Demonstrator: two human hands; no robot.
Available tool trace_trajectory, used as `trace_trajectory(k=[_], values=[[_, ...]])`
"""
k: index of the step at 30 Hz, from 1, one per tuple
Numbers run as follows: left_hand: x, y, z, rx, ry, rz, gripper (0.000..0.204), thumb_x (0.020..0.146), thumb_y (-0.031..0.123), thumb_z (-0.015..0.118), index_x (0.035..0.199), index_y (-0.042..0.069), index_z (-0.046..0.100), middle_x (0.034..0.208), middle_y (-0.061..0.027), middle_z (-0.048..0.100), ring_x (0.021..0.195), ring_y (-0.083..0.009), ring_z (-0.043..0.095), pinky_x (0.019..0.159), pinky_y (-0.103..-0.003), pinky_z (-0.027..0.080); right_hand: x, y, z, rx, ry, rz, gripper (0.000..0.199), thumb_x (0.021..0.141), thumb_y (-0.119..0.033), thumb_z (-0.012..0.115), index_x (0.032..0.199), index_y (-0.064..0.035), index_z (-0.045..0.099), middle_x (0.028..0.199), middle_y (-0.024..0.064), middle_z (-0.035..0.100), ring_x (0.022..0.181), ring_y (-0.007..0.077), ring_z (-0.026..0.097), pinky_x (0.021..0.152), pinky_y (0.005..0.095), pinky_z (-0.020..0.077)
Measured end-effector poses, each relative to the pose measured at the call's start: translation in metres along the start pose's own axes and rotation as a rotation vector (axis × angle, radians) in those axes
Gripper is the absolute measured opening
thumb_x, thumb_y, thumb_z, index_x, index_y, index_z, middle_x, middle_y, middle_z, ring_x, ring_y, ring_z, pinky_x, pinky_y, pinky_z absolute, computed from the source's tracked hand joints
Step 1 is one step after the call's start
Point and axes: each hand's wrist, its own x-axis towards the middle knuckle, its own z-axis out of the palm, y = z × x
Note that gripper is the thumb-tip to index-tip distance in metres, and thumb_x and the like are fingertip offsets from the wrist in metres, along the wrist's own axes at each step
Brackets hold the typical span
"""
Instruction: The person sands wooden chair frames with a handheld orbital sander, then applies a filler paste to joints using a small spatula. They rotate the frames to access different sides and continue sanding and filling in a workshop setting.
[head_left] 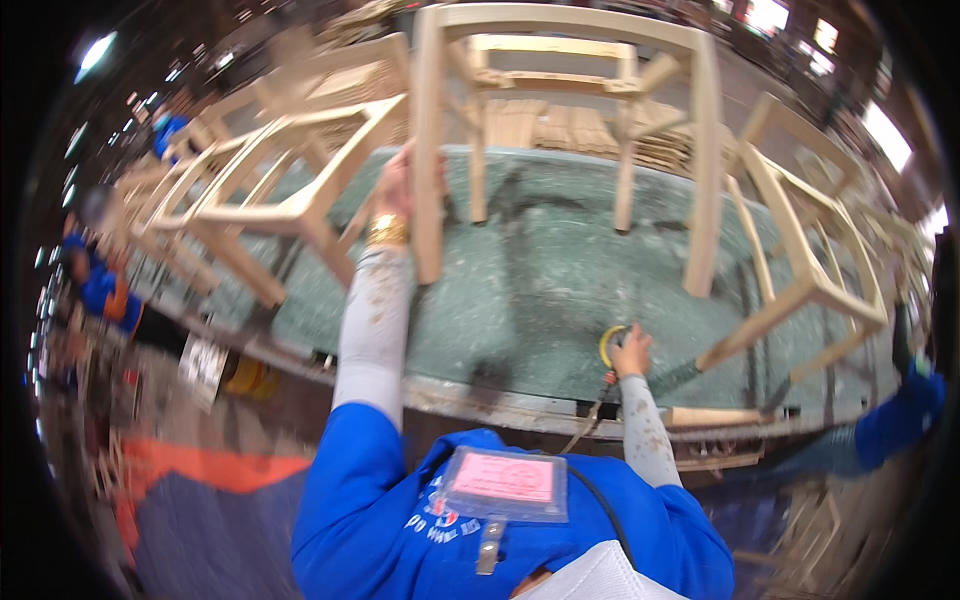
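Observation:
An unfinished wooden chair frame (428,150) stands upright on the green tabletop right in front of me. My left hand (397,182) is closed round its near left leg, at about mid-height. Nearer the table's front edge, my right hand (632,354) grips a disc sander (610,347) with a yellow rim. A hose (587,425) runs from the tool down over the front edge. The sander is low at the table surface, apart from the chair frame, and my fingers partly cover it.
More bare wooden chair frames (300,205) crowd the left of the green table (470,330); another frame (800,290) leans at the right. Stacked wooden slats (580,130) lie beyond the table. People in blue work at the far left (100,285) and right (900,410).

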Motion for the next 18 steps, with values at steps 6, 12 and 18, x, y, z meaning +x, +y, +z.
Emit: trace_trajectory(k=[6,12,18], values=[[0.003,0.001,0.005,0.119,-0.013,0.058,0.037,0.096,0.032,0.038,0.103,0.000,0.054,0.086,-0.0141,0.059,0.069,-0.0224,0.057,0.060,-0.034,0.048,-0.003,-0.011,-0.002,-0.009,0.079,0.094,0.074,0.071,-0.017,0.070,0.135,-0.0200,0.033,0.124,0.0213,0.039,0.108,0.0446,0.050,0.087,0.0474,0.0458],[-0.008,0.005,0.006,0.138,0.012,0.060,0.035,0.096,0.031,0.038,0.103,0.000,0.054,0.086,-0.0140,0.059,0.069,-0.0219,0.056,0.060,-0.034,0.048,-0.012,-0.013,-0.003,0.009,0.091,0.026,0.063,0.076,-0.012,0.065,0.132,-0.0196,0.038,0.121,0.0210,0.041,0.103,0.0439,0.052,0.084,0.0464,0.0465],[0.007,0.001,0.011,0.128,-0.029,0.048,0.035,0.096,0.030,0.038,0.103,0.001,0.055,0.086,-0.0138,0.059,0.069,-0.0229,0.056,0.060,-0.034,0.048,-0.007,-0.003,-0.002,0.005,0.184,0.012,0.053,0.077,-0.010,0.063,0.126,-0.0197,0.045,0.111,0.0219,0.045,0.094,0.0429,0.057,0.078,0.0467,0.0482]])
